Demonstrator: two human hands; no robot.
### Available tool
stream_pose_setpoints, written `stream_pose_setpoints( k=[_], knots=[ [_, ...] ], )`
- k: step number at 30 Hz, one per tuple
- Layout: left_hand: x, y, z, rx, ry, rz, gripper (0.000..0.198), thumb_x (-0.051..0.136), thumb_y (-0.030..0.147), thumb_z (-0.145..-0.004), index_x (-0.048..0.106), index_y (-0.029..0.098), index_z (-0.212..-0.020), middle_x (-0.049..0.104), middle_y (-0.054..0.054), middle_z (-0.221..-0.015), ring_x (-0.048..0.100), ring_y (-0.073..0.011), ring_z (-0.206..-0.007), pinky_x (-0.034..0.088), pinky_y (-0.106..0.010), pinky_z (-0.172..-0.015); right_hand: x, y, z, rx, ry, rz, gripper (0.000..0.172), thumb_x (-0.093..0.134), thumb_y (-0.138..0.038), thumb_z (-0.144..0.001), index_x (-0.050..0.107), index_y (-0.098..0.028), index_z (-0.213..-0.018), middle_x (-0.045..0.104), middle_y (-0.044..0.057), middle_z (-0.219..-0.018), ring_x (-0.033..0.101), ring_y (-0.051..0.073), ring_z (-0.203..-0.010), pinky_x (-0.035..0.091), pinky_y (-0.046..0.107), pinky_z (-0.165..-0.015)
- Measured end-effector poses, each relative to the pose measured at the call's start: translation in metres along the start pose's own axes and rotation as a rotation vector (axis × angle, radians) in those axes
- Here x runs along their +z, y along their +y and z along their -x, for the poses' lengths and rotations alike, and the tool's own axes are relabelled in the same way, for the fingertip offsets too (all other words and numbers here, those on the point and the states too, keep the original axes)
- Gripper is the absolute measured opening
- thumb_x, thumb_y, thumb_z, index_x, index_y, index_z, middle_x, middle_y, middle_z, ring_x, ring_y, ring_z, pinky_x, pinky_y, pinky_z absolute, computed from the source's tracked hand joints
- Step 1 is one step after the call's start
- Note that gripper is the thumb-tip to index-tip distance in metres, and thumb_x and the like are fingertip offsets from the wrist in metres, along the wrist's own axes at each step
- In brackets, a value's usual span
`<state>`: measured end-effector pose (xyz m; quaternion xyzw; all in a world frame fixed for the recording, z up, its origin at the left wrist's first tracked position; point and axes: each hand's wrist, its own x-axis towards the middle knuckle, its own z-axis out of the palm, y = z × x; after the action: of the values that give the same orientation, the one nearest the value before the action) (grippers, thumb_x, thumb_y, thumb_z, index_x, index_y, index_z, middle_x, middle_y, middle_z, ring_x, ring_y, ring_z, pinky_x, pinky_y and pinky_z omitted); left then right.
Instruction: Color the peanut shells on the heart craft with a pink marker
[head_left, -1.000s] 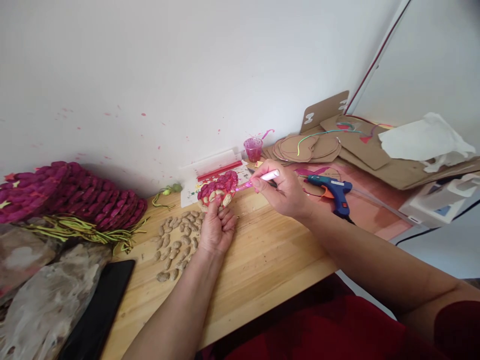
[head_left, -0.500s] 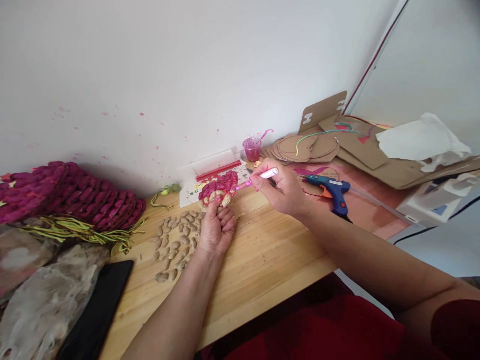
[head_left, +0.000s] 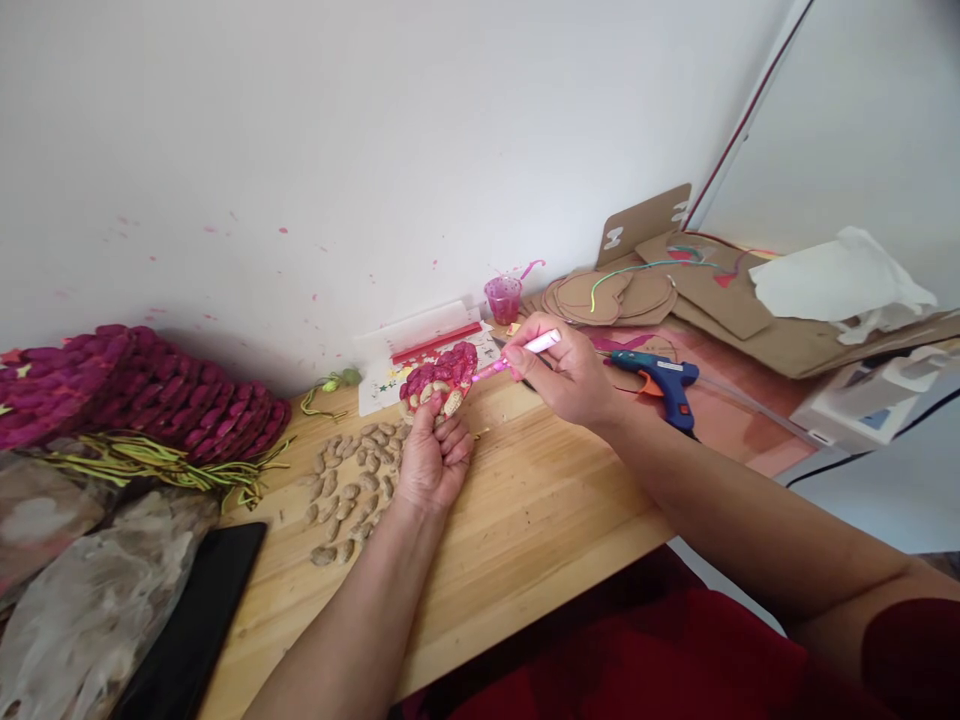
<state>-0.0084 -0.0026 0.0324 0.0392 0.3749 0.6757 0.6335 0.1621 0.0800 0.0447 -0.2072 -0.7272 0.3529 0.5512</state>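
Two bare hands work over the wooden table (head_left: 525, 540) in the head view. The left hand (head_left: 433, 462) grips the near edge of one peanut-covered piece (head_left: 441, 370), thumb on top, fingers curled; it's held up at the table's middle, just in front of a white sheet (head_left: 375, 395). The right hand (head_left: 574, 375) pinches one brush (head_left: 542, 342), its tip at the piece's right edge; I can't tell if they touch.

I'd judge the piece light and stiff, slippery where wet-looking and pink, its shells fragile; the unpainted near rim seems the best hold.

I count one pink-stained cup (head_left: 504, 300) at the far side, one glue gun (head_left: 664, 378) to the right. Loose peanuts (head_left: 367, 482) and the left-hand stack of pink pieces (head_left: 180, 390) overlap too much to count.
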Motion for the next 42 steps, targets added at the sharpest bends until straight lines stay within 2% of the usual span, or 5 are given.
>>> stream_pose_setpoints(
  k=[5, 13, 20, 26, 42],
  knots=[
    [-0.0002, 0.0004, -0.0008, -0.013, 0.003, 0.013, 0.037, 0.070, 0.020, -0.091, 0.037, 0.023, -0.073, 0.013, 0.014, -0.054, 0.019, -0.0022, -0.034, 0.012, -0.014, -0.033, 0.0016, -0.0020, 0.0003, -0.055, 0.004, 0.076, 0.030, 0.067, -0.049, -0.100, 0.064, -0.021, -0.089, 0.063, 0.000, -0.074, 0.057, 0.015, -0.068, 0.044, 0.031, -0.066],
    [-0.0017, 0.0003, -0.0010, -0.011, -0.005, 0.032, 0.032, 0.061, 0.020, -0.097, 0.040, 0.022, -0.073, 0.016, 0.014, -0.053, 0.020, -0.0023, -0.033, 0.012, -0.014, -0.032, 0.0012, 0.0024, 0.0000, 0.022, 0.007, -0.045, 0.030, 0.067, -0.051, -0.100, 0.062, -0.022, -0.092, 0.061, -0.002, -0.073, 0.054, 0.013, -0.064, 0.042, 0.029, -0.060],
    [0.0000, 0.0008, -0.0005, -0.021, 0.015, 0.016, 0.036, 0.063, 0.021, -0.096, 0.037, 0.022, -0.071, 0.016, 0.013, -0.052, 0.020, -0.0020, -0.034, 0.012, -0.013, -0.032, 0.0003, -0.0013, 0.0006, -0.086, 0.039, 0.156, 0.026, 0.066, -0.046, -0.101, 0.062, -0.022, -0.091, 0.064, 0.002, -0.079, 0.057, 0.016, -0.072, 0.044, 0.033, -0.068],
    [-0.0014, 0.0002, -0.0019, 0.004, -0.002, 0.016, 0.032, 0.064, 0.019, -0.095, 0.041, 0.022, -0.073, 0.016, 0.014, -0.053, 0.019, -0.0023, -0.033, 0.012, -0.014, -0.032, 0.0015, 0.0016, 0.0001, 0.006, 0.005, -0.028, 0.032, 0.065, -0.052, -0.101, 0.060, -0.023, -0.090, 0.061, -0.002, -0.073, 0.054, 0.013, -0.064, 0.042, 0.029, -0.061],
    [-0.0011, -0.0002, -0.0019, 0.001, 0.008, 0.022, 0.036, 0.067, 0.020, -0.093, 0.038, 0.022, -0.072, 0.015, 0.014, -0.053, 0.018, -0.0024, -0.035, 0.012, -0.014, -0.032, 0.0006, 0.0000, 0.0001, 0.003, 0.035, -0.016, 0.032, 0.066, -0.053, -0.100, 0.061, -0.022, -0.091, 0.062, -0.001, -0.074, 0.054, 0.012, -0.063, 0.042, 0.028, -0.059]
  ],
)
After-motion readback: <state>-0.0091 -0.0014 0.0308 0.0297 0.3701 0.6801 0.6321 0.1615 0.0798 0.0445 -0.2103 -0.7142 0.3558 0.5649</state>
